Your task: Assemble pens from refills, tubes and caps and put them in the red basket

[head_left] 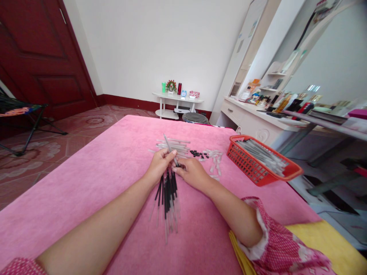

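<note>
My left hand (160, 160) is closed around a slim translucent pen (167, 143), its tip pointing up and away. My right hand (187, 170) pinches the pen's near end, where a small black piece shows between the fingers. Right under both hands lies a fanned bundle of pen refills (168, 194), black along part of their length and clear at the near ends. Just beyond the hands is a pile of clear pen barrels (179, 145). Small black plugs (197, 153) are scattered to its right, with clear pen caps (216, 156) beside them.
An orange-red plastic basket (243, 162) full of pens stands at the table's right edge. Pink cloth (114, 164) covers the table. A folded yellow cloth (323, 244) lies by my right elbow. Beyond are a white dressing table (252, 118) and a low shelf stand (177, 97).
</note>
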The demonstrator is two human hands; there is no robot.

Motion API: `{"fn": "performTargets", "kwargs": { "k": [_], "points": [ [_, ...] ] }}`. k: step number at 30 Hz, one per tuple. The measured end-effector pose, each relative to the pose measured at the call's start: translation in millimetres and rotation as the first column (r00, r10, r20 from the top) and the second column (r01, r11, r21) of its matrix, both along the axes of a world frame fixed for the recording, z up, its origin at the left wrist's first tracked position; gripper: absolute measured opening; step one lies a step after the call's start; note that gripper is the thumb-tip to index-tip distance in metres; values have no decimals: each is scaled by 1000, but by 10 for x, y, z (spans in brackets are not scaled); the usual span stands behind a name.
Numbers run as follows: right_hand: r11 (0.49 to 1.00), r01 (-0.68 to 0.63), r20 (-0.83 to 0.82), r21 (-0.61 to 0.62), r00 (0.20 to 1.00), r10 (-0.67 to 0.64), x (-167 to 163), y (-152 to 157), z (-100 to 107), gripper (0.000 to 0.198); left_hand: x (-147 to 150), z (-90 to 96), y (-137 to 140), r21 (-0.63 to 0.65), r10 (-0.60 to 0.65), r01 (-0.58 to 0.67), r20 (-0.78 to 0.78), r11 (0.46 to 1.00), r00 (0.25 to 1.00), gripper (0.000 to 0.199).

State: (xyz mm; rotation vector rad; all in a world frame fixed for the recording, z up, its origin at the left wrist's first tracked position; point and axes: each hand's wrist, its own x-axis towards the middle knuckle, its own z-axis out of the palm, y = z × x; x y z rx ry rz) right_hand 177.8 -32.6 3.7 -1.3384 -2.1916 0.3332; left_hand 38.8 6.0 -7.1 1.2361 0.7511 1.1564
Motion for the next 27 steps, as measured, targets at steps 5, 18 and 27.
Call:
{"fn": "performTargets", "kwargs": {
  "k": [5, 18, 27],
  "points": [
    [1000, -6, -1, -7, 1000, 6, -1, 1, -4, 7, -1, -5, -7, -4, 5, -5, -11, 1000, 1000, 30],
    [1000, 2, 14, -6, 1000, -2, -6, -1, 2, 7, 1, -23, 8, 4, 5, -5, -9, 1000, 1000, 30],
    [1000, 5, 10, -1, 1000, -5, -7, 2, -15, 5, 7, -57, 38, 3, 20, -20, -39, 1000, 999, 31]
  ]
}}
